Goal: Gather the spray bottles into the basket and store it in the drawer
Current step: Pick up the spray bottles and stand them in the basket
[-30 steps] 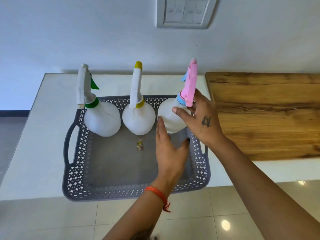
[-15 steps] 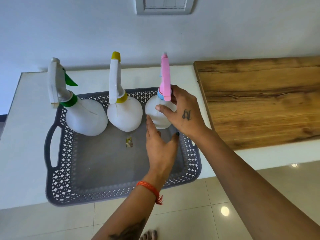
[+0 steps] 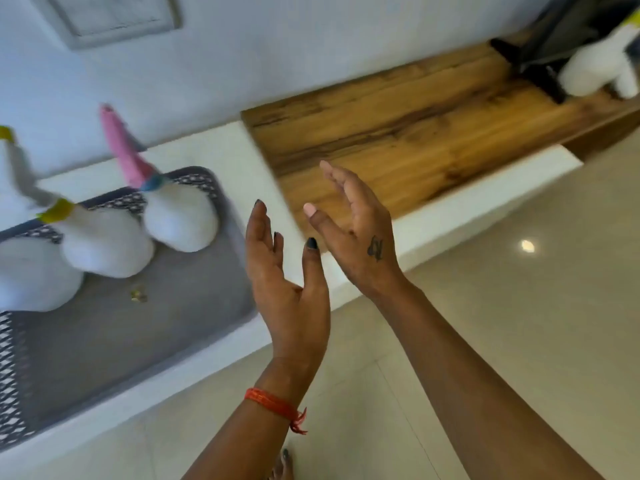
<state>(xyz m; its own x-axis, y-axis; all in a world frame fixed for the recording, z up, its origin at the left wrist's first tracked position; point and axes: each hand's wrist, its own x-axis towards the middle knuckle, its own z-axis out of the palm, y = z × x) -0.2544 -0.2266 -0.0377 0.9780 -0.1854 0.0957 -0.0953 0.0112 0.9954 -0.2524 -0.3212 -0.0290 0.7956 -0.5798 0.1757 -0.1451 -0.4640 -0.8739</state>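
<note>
A grey perforated basket (image 3: 114,341) sits on the white counter at the left. Three white spray bottles stand in its far half: one with a pink trigger (image 3: 180,216), one with a yellow collar (image 3: 104,244), and a third (image 3: 31,275) cut off by the left edge. My left hand (image 3: 287,285) is open, just right of the basket and touching nothing. Beside it, over the wooden board's near corner, my right hand (image 3: 353,237) is open too. Far right on the board stands another white spray bottle (image 3: 595,67) with a yellow tip, blurred.
A wooden board (image 3: 415,133) covers the counter's right part. A dark object (image 3: 554,36) stands behind the far-right bottle. A small gold scrap (image 3: 138,295) lies on the basket floor. A wall switch plate (image 3: 114,19) is above. Tiled floor lies below the white counter (image 3: 467,192).
My right hand has let go of the pink-trigger bottle, which now stands in the basket. Both hands have drawn back to the right. The view has swung right, showing another bottle.
</note>
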